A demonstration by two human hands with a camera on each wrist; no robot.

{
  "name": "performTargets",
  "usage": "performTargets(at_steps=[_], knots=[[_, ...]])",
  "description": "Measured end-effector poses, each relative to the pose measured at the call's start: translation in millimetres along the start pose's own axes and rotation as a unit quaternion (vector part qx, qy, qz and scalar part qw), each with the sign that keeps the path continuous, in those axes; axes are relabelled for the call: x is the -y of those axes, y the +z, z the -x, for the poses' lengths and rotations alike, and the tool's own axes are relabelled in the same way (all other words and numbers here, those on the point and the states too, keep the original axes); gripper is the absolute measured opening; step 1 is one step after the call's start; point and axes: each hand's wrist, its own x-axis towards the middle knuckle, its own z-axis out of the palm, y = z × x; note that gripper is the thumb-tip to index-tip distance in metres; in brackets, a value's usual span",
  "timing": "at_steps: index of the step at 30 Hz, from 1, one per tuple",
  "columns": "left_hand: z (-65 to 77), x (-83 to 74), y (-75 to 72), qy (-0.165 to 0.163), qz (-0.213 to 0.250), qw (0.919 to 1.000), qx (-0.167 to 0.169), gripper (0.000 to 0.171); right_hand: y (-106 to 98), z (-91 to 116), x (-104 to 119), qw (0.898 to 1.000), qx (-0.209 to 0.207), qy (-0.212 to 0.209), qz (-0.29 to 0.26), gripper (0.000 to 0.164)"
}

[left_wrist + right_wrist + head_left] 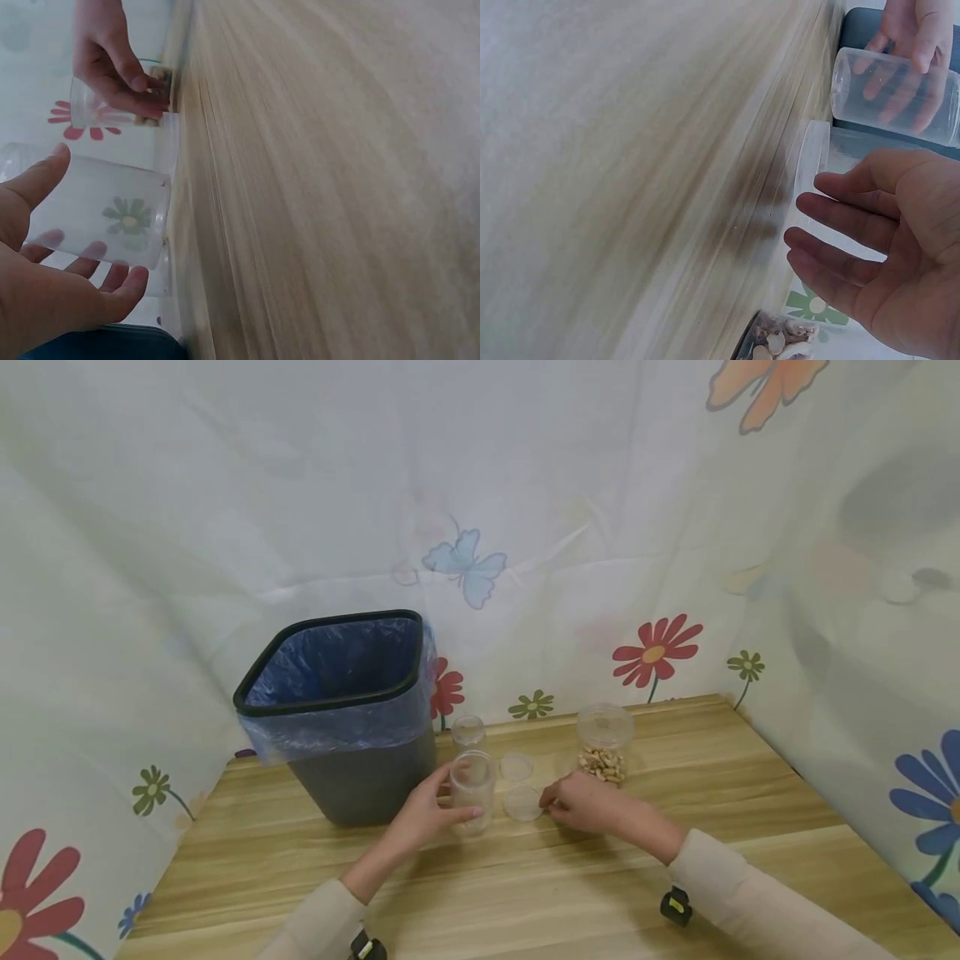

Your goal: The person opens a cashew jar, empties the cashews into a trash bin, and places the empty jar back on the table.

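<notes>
My left hand [427,814] holds a clear plastic jar [474,789], thumb on the near side and fingers round the far side. Seen from the left wrist, the jar [105,202] looks empty, with no lid on it. My right hand [581,802] is beside a clear round lid [522,804] lying on the table. In the right wrist view, the loosely bent fingers [847,225] have nothing between them and are close to the lid [812,154]. Whether they touch it I cannot tell. Another clear lid [516,767] lies just behind.
A second clear jar [468,731] stands behind the held one. At the right is a clear container of nuts [602,764], its round lid [604,727] upright behind it. A grey bin [375,781] with a blue liner stands left on the wooden table [525,893], before a patterned curtain [562,635].
</notes>
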Motion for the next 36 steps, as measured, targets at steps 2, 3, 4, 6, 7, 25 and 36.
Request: performTargets(at_steps=[2, 3, 4, 6, 7, 25, 36], knots=[[-2.1, 3.8, 1.7, 0.004, 0.005, 1.0, 0.001, 0.071, 0.8, -0.2, 0.6, 1.0, 0.003, 0.001, -0.012, 0.017], [-3.1, 5.6, 2.7, 0.007, 0.007, 1.0, 0.002, 0.071, 1.4, -0.2, 0.7, 1.0, 0.003, 0.001, -0.017, 0.017], [-4.3, 7.8, 3.8, 0.007, 0.01, 0.9999, 0.003, 0.07, 2.1, -0.2, 0.6, 1.0, 0.003, 0.001, -0.02, 0.018], [-5.8, 9.8, 6.0, 0.006, 0.015, 0.9999, 0.005, 0.07, 3.1, -0.5, 0.7, 1.0, 0.002, 0.002, -0.023, 0.018], [-6.2, 10.3, 6.8, 0.006, 0.013, 0.9999, 0.003, 0.07, 3.6, -0.8, 0.8, 1.0, 0.001, 0.003, -0.022, 0.018], [-24.9, 14.8, 12.1, -0.013, -0.001, 0.9997, -0.02, 0.071, 4.5, -12.2, 2.1, 0.999, 0.0, 0.03, 0.02, 0.024], [-35.9, 16.2, 16.1, -0.018, -0.033, 0.9984, -0.043, 0.077, 5.1, -17.0, 1.4, 0.999, 0.008, 0.046, 0.025, 0.028]])
